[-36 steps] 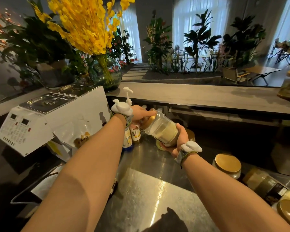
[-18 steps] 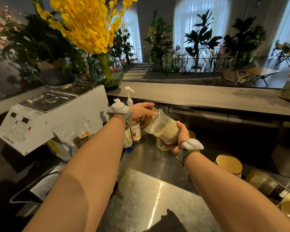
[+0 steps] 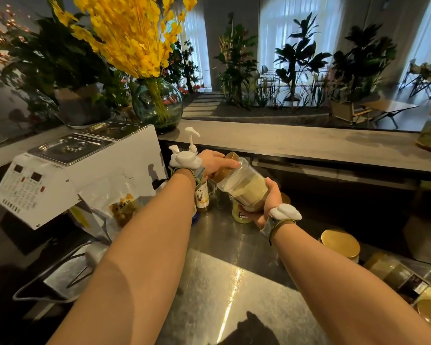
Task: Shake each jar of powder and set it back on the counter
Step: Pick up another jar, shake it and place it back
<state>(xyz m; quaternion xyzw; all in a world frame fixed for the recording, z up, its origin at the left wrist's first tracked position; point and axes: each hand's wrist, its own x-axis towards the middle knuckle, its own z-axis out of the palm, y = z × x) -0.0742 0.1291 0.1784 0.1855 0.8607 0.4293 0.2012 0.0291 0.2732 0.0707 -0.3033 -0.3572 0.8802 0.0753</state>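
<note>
I hold the jar point(image 3: 243, 189) in the air above the steel bench point(image 3: 234, 290), tipped so its gold lid point(image 3: 224, 168) points up and to the left and its base down to the right. Pale powder lies inside against the lower wall. My left hand point(image 3: 213, 163) is curled over the lid end, fingers reaching across the top of the glass. My right hand point(image 3: 265, 204) cups the base from below, thumb up along the near side of the jar. Each wrist carries a white band.

Just below the jar, behind my right hand, another jar point(image 3: 239, 215) with yellowish contents stands on the bench. Left of the jar, behind my left wrist, stand pump bottles point(image 3: 201, 195). Further left of the jar sits a white machine point(image 3: 67, 175) with steel lids. Right of the jar, past my right forearm, a gold-lidded jar point(image 3: 340, 245) stands on the bench, with more jars point(image 3: 403, 277) beyond it near the frame edge
</note>
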